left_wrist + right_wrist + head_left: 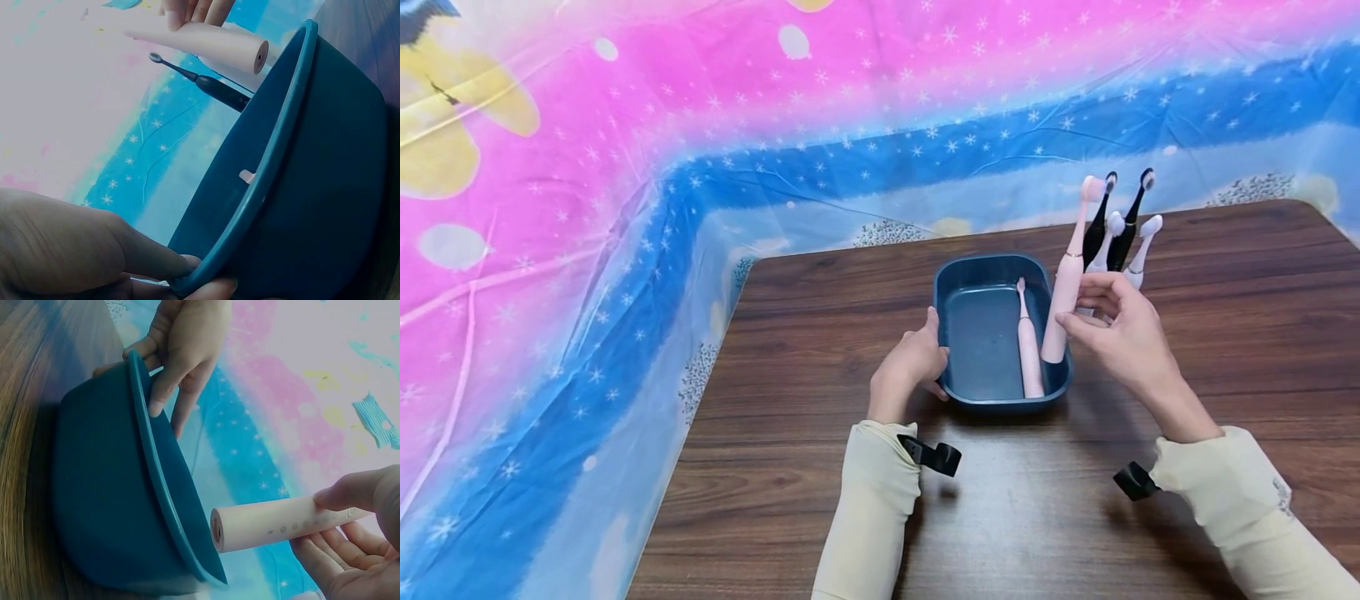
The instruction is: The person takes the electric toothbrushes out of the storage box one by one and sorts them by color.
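A dark blue plastic basin (981,342) sits on the table, one pink electric toothbrush (1030,358) lying along its right side. My left hand (908,362) grips the basin's left rim, thumb on the inside and fingers outside in the left wrist view. Above the basin's right side, my right hand (1123,333) pinches a second pink electric toothbrush (1064,292) by its handle, brush head up and tilted slightly right. In the right wrist view, the bottom end of this toothbrush handle (269,525) is right by the basin's rim.
Just behind my right hand stand two black electric toothbrushes (1137,218) and two white ones (1141,257), their lower parts mostly hidden. The brown wooden table (775,433) ends at a patterned pink and blue cloth (850,100) behind and on the left.
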Motion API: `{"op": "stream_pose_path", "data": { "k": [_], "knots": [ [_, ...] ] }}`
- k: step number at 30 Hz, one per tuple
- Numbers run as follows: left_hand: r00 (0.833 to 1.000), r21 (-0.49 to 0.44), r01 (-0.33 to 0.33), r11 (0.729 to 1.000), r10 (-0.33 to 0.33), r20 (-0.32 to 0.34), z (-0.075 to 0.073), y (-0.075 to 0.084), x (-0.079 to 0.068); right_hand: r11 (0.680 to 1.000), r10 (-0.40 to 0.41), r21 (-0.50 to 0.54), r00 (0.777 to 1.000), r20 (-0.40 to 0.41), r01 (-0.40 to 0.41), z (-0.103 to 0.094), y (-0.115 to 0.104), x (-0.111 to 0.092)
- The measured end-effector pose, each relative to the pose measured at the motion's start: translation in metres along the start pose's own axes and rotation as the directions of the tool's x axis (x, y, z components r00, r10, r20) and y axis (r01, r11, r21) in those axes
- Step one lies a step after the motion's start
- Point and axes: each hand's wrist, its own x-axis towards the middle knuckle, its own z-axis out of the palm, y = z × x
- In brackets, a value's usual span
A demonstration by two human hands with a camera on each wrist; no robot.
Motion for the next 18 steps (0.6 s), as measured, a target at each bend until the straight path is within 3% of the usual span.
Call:
{"op": "stream_pose_path", "data": {
  "k": [9, 18],
  "knots": [
    [1.0, 0.0, -0.002, 1.0, 0.002, 0.0, 0.0, 0.0, 0.0, 0.999, -0.014, 0.028, 0.998, -0.056, 0.015, -0.009, 0.007, -0.002],
    [1.0, -0.023, 0.005, 1.0, -0.005, 0.007, 0.0, 0.0, 0.0, 0.999, -0.024, -0.045, 0.993, -0.114, 0.019, -0.012, 0.009, -0.006]
  ]
}}
